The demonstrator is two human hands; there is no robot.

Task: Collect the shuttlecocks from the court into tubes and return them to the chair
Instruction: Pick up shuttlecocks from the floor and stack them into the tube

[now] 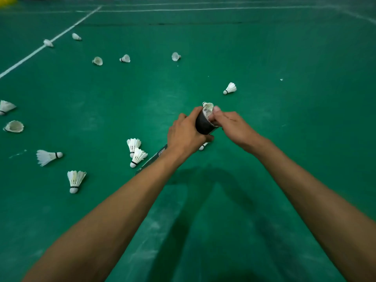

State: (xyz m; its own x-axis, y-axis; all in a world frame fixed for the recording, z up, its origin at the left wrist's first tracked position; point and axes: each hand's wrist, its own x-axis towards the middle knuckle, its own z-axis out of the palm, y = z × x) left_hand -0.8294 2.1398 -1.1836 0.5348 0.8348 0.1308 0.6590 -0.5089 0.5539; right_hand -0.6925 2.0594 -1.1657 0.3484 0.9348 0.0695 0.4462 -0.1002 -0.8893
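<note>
I observe both arms extended over the green court floor [284, 78].

Left hand [184, 133]: holds a black tube [203, 124], fingers clenched round its upper end just below the open mouth. The tube slants down and to the left, and its lower length shows behind the left forearm.

Right hand [230, 124]: at the tube mouth, fingers [216, 117] closed on a white shuttlecock [208, 107] that stands partly out of the tube. The grip looks like a pinch on the feathers, though the contact is small and partly hidden.

Remaining shuttlecocks, all lying on the floor:
- A cork tip [202, 147] shows just below the left hand; the rest is covered.
- A lone shuttlecock [230, 88] lies beyond the hands, to the right.
- A pair of shuttlecocks [136, 154] overlaps in view just left of the tube's lower length.
- Two nearer shuttlecocks [48, 156] lie further left, one on its side, the other [75, 181] with its cork towards me.
- Two edge shuttlecocks [14, 126] sit at the left border of the view.
- A far row of three [125, 58] lies well beyond the hands.
- Two more [76, 36] lie by the white court line [24, 60].

A yellow object [7, 1] shows at the top left corner; I cannot identify it.
</note>
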